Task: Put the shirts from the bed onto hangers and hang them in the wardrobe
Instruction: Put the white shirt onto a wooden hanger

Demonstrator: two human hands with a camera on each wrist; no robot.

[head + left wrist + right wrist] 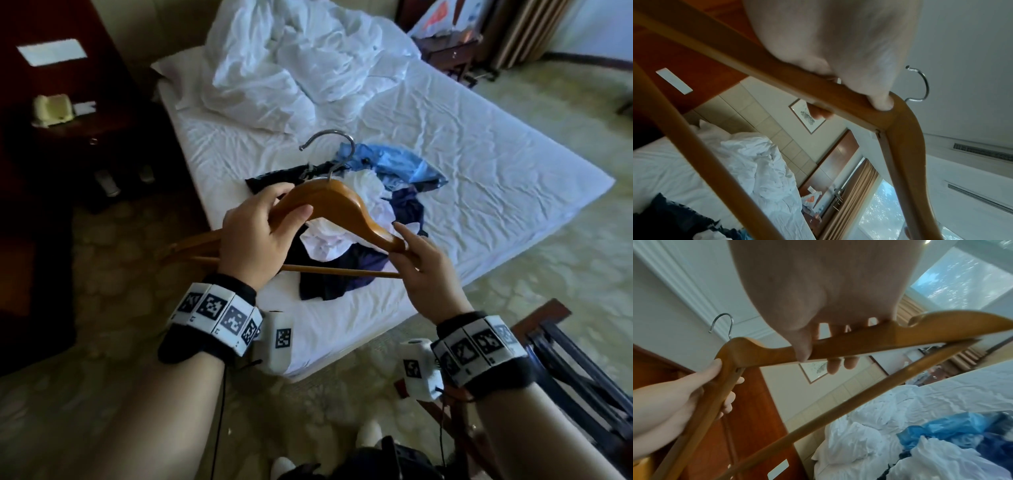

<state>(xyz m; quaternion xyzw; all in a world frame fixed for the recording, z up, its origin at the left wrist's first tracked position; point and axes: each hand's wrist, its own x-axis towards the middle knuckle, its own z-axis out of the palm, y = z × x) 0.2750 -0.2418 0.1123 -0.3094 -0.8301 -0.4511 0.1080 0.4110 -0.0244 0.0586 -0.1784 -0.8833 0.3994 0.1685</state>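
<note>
I hold a wooden hanger (337, 202) with a metal hook (329, 140) level above the bed. My left hand (281, 205) grips its left arm close to the neck, thumb on top. The right hand (406, 243) grips the hanger's right end where the bar meets it. Under the hanger a heap of shirts lies on the sheet: a light blue one (394, 164), a white one (329, 240) and a dark navy one (335, 277). The left wrist view shows my thumb (879, 100) pressed on the hanger (777, 68). In the right wrist view my fingers (834, 366) curl round the hanger (890, 340).
A crumpled white duvet (291, 61) covers the head of the bed (496, 154). A dark nightstand (113, 137) with a telephone (53, 109) stands at the left. A dark folding rack (565, 359) is near my right arm. Patterned carpet surrounds the bed.
</note>
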